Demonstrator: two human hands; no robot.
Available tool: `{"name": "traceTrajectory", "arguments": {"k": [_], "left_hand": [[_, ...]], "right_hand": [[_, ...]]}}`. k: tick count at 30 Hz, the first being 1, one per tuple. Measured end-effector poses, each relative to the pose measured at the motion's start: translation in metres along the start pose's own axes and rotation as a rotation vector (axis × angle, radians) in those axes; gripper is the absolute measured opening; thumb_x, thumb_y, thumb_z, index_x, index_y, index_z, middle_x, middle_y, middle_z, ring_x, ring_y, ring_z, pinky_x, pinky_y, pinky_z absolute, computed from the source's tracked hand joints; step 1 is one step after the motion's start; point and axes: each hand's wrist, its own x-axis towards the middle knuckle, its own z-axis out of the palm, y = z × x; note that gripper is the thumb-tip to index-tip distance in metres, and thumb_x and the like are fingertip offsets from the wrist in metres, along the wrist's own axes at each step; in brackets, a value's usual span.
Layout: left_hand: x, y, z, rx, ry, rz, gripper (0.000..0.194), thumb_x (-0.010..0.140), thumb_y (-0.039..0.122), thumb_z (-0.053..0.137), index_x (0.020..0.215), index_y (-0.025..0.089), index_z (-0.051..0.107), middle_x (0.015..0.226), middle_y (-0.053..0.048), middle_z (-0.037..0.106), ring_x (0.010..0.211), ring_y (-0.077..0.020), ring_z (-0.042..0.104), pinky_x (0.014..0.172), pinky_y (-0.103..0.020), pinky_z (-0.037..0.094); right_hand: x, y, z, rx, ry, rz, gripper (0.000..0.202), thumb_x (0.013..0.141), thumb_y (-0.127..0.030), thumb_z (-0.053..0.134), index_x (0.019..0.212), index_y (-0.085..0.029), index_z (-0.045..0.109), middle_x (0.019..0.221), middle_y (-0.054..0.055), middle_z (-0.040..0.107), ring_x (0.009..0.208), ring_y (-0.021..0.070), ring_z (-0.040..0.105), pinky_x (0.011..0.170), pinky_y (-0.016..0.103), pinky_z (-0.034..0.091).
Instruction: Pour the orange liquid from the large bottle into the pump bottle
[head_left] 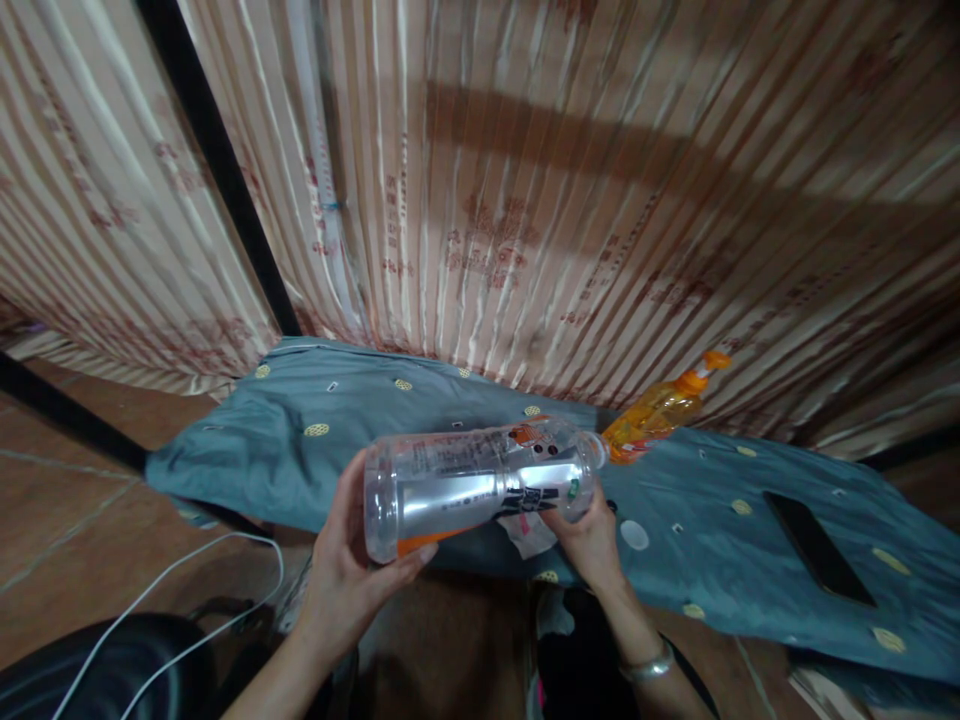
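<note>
A large clear plastic bottle (472, 485) with a silver and orange label lies sideways between my hands, above a blue-green cloth. My left hand (356, 560) is wrapped round its base end. Near the neck, my right hand (589, 530) grips the other end, its fingers partly hidden behind the bottle. Just beyond the open-looking neck stands an orange pump bottle (652, 415) with yellow liquid inside. Beneath the right hand, a small white and pink piece of paper or wrapper (527, 535) rests at the cloth's edge.
The blue-green cloth (360, 385) covers a long narrow surface. On it are a black phone (819, 548) and a white round disc (634, 535). A patterned curtain (495, 200) hangs behind. Black poles (225, 170) stand at left, and a white cable (187, 570) loops at lower left.
</note>
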Motion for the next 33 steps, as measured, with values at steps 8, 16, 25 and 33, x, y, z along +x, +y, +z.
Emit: {"name": "traceTrajectory", "arguments": {"k": [8,16,25,33], "left_hand": [[0.001,-0.002,0.002,-0.012,0.009,0.001,0.098,0.063,0.039,0.095,0.147,0.016,0.051,0.138,-0.017,0.073,0.125,-0.0352,0.072,0.102,-0.043,0.062],[0.001,-0.007,-0.004,0.025,-0.013,0.002,0.097,0.066,0.041,0.094,0.149,0.019,0.05,0.142,-0.015,0.071,0.131,-0.0354,0.069,0.105,-0.044,0.061],[-0.005,0.005,0.009,-0.054,0.114,-0.063,0.097,0.061,0.047,0.095,0.146,0.021,0.057,0.141,-0.012,0.071,0.132,-0.0361,0.067,0.112,-0.048,0.055],[0.0,-0.002,0.001,-0.014,0.051,-0.034,0.1,0.057,0.045,0.097,0.146,0.021,0.057,0.137,-0.013,0.073,0.129,-0.0372,0.069,0.104,-0.048,0.06]], "right_hand": [[0.0,0.004,0.001,0.005,0.01,-0.008,0.057,0.063,-0.048,0.076,0.112,-0.021,0.064,0.097,0.012,0.082,0.089,0.0339,0.079,0.079,0.042,0.063],[-0.001,0.001,0.0,0.013,-0.007,0.004,0.063,0.064,-0.048,0.075,0.12,-0.019,0.064,0.099,0.012,0.082,0.088,0.0325,0.08,0.078,0.04,0.063],[-0.002,0.004,0.002,-0.011,0.013,-0.011,0.063,0.064,-0.05,0.076,0.118,-0.02,0.063,0.1,0.012,0.082,0.091,0.0331,0.079,0.081,0.041,0.064],[-0.001,0.001,0.001,-0.008,0.001,-0.005,0.06,0.064,-0.052,0.076,0.114,-0.02,0.063,0.098,0.013,0.081,0.092,0.0336,0.079,0.082,0.042,0.064]]}}
